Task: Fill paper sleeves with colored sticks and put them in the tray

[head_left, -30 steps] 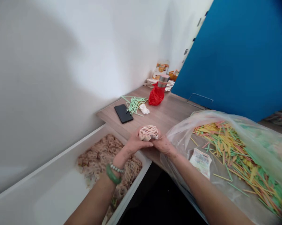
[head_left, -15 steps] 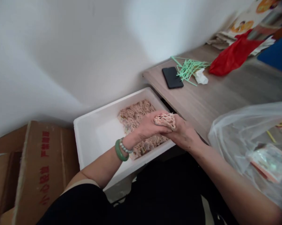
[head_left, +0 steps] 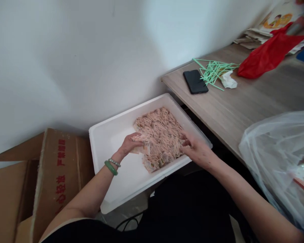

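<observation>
A white foam box [head_left: 109,135] sits on the floor beside the table, half filled with a pile of pinkish lattice-shaped pieces [head_left: 160,131]. My left hand [head_left: 128,145], with a green bangle and a bead bracelet on the wrist, reaches into the box and its fingers close on one lattice piece [head_left: 141,138] at the pile's left edge. My right hand [head_left: 194,148] rests on the pile's right side by the box rim, fingers curled loosely on the pieces.
A wooden table [head_left: 243,101] carries a black phone [head_left: 195,81], green sticks [head_left: 214,70], a crumpled tissue [head_left: 228,80], a red bag [head_left: 268,55] and papers. A clear plastic bag [head_left: 278,158] lies at the right. A cardboard box [head_left: 53,175] stands at the left.
Both hands carried the lattice piece from above the table down into the white box. The view swung left and down, and the hands have separated onto the pile.
</observation>
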`<state>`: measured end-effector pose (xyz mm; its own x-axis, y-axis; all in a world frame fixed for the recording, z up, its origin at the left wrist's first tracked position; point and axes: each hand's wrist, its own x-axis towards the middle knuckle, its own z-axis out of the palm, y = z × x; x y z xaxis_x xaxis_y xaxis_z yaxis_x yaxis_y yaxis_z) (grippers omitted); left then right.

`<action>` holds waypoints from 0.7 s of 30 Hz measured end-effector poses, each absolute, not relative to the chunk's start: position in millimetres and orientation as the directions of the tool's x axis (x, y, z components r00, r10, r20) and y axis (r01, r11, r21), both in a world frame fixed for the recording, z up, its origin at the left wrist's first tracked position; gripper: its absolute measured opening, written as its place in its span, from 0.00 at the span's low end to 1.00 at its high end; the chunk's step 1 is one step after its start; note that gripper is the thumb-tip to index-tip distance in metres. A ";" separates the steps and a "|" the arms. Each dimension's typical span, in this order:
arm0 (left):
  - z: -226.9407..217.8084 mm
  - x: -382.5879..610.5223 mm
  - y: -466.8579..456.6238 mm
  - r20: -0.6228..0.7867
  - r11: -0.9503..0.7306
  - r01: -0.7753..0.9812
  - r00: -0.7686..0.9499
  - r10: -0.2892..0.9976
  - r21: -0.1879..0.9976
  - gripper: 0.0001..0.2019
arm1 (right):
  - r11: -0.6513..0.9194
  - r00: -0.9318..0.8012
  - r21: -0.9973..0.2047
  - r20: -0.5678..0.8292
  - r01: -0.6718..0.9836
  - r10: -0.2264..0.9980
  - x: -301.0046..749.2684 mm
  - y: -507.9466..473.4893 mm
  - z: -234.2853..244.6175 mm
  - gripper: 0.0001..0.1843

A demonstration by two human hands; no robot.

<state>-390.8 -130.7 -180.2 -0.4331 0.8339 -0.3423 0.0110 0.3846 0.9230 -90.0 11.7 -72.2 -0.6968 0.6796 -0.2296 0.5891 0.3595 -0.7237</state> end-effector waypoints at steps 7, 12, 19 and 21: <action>-248.3 -432.4 -133.6 -0.389 0.495 0.182 -0.418 0.821 0.850 0.28 | 0.227 -0.561 -0.737 -0.240 0.636 0.792 -27.1 -8.4 -71.3 0.18; -274.8 -424.2 -101.9 -0.372 0.461 0.408 -0.281 0.885 0.788 0.27 | 0.130 -0.524 -0.761 -0.303 0.636 0.796 -16.5 -19.9 -78.9 0.17; -267.9 -430.2 -91.6 -0.319 0.320 0.690 -0.135 0.938 0.649 0.33 | 0.096 -0.508 -0.753 -0.337 0.650 0.793 -16.7 -23.0 -84.9 0.17; -265.1 -431.8 -94.7 -0.315 0.315 0.738 -0.146 0.938 0.597 0.35 | 0.090 -0.502 -0.753 -0.340 0.652 0.796 -16.7 -24.4 -85.7 0.18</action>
